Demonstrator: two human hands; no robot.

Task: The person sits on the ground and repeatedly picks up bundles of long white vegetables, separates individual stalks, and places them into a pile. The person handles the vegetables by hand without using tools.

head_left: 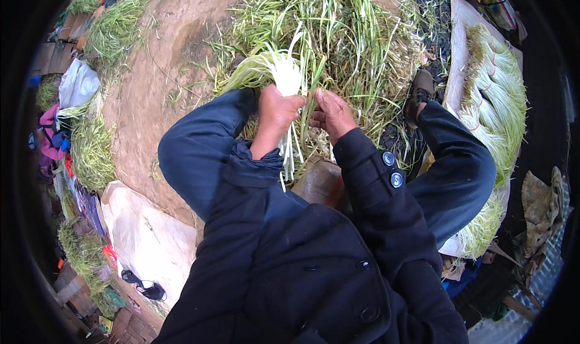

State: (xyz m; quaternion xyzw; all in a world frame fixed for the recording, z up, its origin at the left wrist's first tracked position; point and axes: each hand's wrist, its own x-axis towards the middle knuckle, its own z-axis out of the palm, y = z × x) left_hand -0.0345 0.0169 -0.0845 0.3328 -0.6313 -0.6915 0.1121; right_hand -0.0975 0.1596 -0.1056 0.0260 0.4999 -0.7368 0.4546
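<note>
My left hand point(277, 114) is closed around a bunch of pale stalks point(286, 72), which look like blanched garlic chives. Their white ends point down below the fist, and yellow-green leaves droop to the left. Close beside it, my right hand point(332, 113) has its thumb and fingers bent at a few green leafy stalks point(311, 88); how firmly it grips them cannot be told. Beyond both hands lies a large heap of loose green leaves and stalks point(344, 31).
Bundles of pale stalks with red ties point(494, 104) lie on a sheet at the right. White sheeting point(149, 240) with dark sunglasses point(144, 286) is at the lower left. Piles of greens point(93, 147), a white plastic bag point(78, 85) and a person in pink point(50, 135) are at the far left.
</note>
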